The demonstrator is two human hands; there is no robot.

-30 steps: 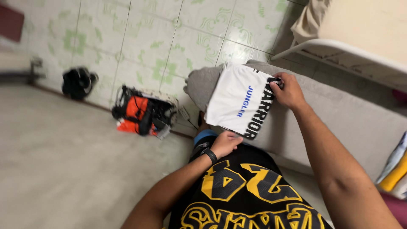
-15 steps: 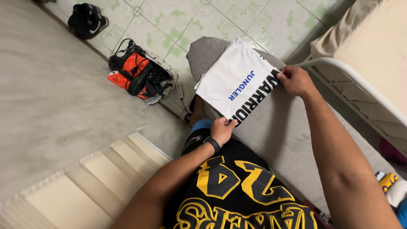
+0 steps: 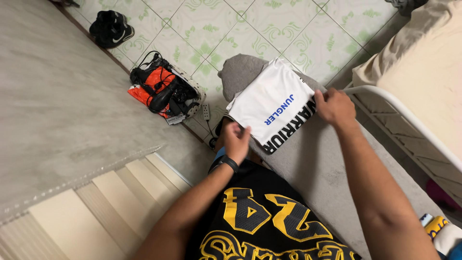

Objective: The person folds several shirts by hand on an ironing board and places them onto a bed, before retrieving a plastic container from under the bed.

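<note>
We've got the folded white t-shirt (image 3: 269,108) lying on the grey padded board (image 3: 317,163), and half a second back our left hand (image 3: 236,140) sat at the shirt's 6 o'clock corner. Now it's slid up the left edge, fingers together and pinching the fabric. Right hand (image 3: 334,107) stays at 3 o'clock, fingers clamped on the edge. Looks like we're squaring up the fold.

Folded white garment (image 3: 272,108), blue and black lettering, flat on grey padded board (image 3: 327,163), tilted.
</note>
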